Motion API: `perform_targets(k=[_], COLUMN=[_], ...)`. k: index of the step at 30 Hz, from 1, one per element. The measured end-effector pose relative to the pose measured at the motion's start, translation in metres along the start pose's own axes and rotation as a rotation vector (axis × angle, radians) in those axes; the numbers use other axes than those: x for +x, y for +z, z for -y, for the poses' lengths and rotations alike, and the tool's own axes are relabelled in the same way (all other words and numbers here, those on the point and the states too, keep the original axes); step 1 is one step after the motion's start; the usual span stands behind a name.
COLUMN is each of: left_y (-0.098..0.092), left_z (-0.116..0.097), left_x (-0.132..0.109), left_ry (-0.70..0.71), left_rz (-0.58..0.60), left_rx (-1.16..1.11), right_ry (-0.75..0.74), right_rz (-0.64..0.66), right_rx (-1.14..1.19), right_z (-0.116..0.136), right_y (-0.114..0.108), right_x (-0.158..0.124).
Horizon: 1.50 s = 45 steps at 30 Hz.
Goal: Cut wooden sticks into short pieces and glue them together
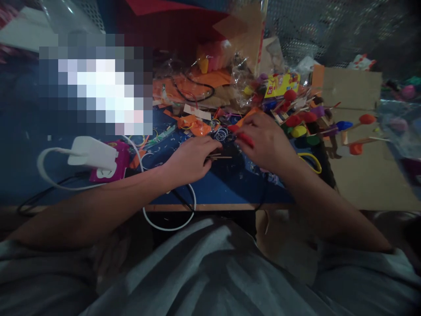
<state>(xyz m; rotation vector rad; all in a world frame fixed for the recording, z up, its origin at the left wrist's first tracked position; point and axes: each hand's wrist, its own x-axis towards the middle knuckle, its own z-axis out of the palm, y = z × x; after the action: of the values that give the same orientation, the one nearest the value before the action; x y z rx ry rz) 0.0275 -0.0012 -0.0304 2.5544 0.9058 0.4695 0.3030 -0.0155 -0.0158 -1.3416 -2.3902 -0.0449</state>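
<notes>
My left hand [192, 160] is closed in a pinch low over the blue table. A few thin wooden sticks [221, 157] poke out from its fingertips to the right. My right hand [269, 142] is curled around a red elongated object [244, 138], whose full shape the fingers and blur hide. Between the two hands, a little farther back, lies a small heap of white rubber-band-like loops [221, 134]. Crumpled orange paper [196, 126] sits just behind my left hand.
A white charger [94, 152] is plugged into a magenta power block [125, 158] at left, its white cable [169, 229] looping over the table edge. Sticks with colourful balls [309, 117] crowd the right, near cardboard [362, 175]. A yellow box [282, 84] stands behind.
</notes>
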Motion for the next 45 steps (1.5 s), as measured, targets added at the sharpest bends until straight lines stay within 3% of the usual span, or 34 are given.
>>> perform_targets(k=[3, 6, 16, 36, 45], left_y=[-0.001, -0.001, 0.0, 0.0, 0.003], left_z=[-0.002, -0.002, -0.003, 0.0, -0.001], left_x=[-0.001, -0.002, 0.001, 0.001, 0.002], left_ry=[-0.04, -0.063, -0.029, -0.017, -0.03], left_rz=[0.0, 0.025, 0.034, 0.024, 0.025], left_rx=[0.131, 0.197, 0.138, 0.085, 0.061], right_ry=[-0.153, -0.183, -0.116, -0.041, -0.082], right_rz=[0.185, 0.256, 0.225, 0.186, 0.161], right_rx=[0.057, 0.101, 0.201, 0.275, 0.109], right_z=[0.009, 0.014, 0.021, 0.021, 0.029], right_y=[0.003, 0.007, 0.026, 0.027, 0.039], right_x=[-0.004, -0.005, -0.008, -0.014, -0.018])
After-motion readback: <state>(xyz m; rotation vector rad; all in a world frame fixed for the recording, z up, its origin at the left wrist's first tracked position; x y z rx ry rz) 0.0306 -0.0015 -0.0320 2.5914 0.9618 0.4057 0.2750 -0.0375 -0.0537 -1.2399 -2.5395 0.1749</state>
